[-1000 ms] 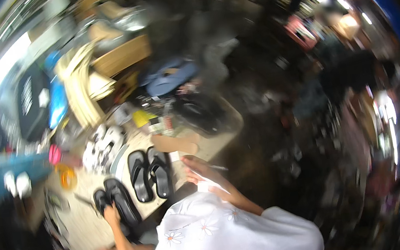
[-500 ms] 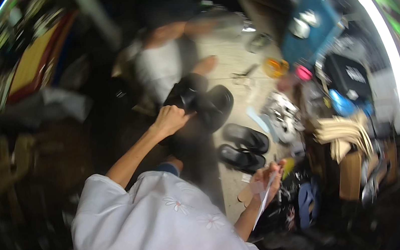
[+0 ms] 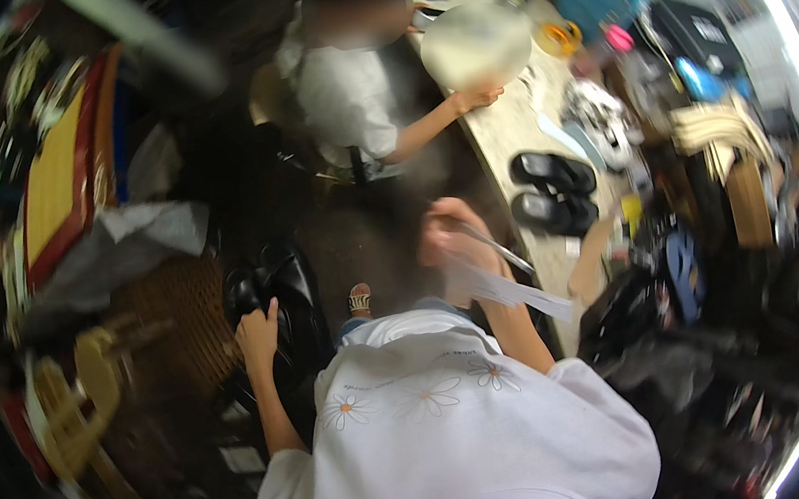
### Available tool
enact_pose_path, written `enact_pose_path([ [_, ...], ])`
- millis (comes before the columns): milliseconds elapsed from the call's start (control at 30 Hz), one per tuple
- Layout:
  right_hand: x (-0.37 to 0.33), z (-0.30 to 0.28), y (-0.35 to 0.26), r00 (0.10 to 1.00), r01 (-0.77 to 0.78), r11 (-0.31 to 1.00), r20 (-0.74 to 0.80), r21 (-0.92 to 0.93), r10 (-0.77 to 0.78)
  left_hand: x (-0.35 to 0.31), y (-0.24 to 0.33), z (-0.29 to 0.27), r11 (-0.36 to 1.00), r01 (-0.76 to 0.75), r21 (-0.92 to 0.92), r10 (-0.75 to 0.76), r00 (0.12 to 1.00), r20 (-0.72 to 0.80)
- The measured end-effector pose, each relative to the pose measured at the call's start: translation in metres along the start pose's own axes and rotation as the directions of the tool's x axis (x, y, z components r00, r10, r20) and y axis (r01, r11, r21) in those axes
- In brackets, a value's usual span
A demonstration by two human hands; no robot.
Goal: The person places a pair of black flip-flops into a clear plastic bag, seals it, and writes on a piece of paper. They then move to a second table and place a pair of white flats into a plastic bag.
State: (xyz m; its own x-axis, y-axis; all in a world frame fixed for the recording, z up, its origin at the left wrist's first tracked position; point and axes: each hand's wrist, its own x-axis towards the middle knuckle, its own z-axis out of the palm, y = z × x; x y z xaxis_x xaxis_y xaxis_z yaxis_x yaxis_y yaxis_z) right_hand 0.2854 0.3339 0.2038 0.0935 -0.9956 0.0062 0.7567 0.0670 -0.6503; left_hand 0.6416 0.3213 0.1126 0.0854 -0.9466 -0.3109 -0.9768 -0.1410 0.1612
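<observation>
A pair of shiny black sandals (image 3: 288, 282) hangs at my left side, beside a woven brown surface. My left hand (image 3: 257, 335) is closed round their near end, the thumb pointing up. In front of my shirt, my right hand (image 3: 455, 232) is closed on white paper strips (image 3: 516, 293), whose loose ends trail to the right. A thin grey edge also sticks out of this hand; blur hides what it is. Past it, two more black sandals (image 3: 553, 191) lie side by side on the long pale bench (image 3: 547, 280).
A co-worker in a white shirt (image 3: 344, 95) sits across from me, one hand on a pale round object (image 3: 476, 46). Along the bench's right lie a stack of beige pieces (image 3: 722, 131), a black case (image 3: 694, 34) and blue flip-flops (image 3: 685, 274). Yellow wooden furniture (image 3: 80, 392) stands left.
My left hand has carried the black sandals from beside the bench back to my left side. The right hand has risen in front of me with the papers. My view has turned.
</observation>
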Motion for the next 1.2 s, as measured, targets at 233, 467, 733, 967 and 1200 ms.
enact_pose_path([
  [233, -0.041, 0.031, 0.04, 0.932, 0.293, 0.936, -0.278, 0.198, -0.233, 0.059, 0.038, -0.016, 0.871, -0.49, 0.04, 0.482, 0.868, 0.121],
  [467, -0.164, -0.005, 0.003, 0.491, 0.675, 0.722, -0.638, -0.152, -0.593, 0.059, 0.196, -0.02, 0.425, -0.9, -0.094, 0.902, 0.412, 0.131],
  [733, -0.229, -0.047, -0.046, -0.043, 0.292, 0.678, -0.717, -0.675, -0.696, 0.048, 0.398, 0.003, 0.154, -0.969, -0.193, 0.986, 0.138, 0.094],
  [967, -0.232, -0.111, -0.134, -0.098, -0.212, 0.762, -0.762, -0.612, -0.639, 0.033, 0.538, 0.036, 0.271, -0.953, -0.137, 0.954, 0.246, 0.173],
  [1200, -0.23, -0.174, -0.212, 0.104, 0.472, 0.612, -0.65, -0.635, -0.753, 0.041, 0.605, 0.085, 0.291, -0.954, -0.065, 0.933, 0.268, 0.242],
])
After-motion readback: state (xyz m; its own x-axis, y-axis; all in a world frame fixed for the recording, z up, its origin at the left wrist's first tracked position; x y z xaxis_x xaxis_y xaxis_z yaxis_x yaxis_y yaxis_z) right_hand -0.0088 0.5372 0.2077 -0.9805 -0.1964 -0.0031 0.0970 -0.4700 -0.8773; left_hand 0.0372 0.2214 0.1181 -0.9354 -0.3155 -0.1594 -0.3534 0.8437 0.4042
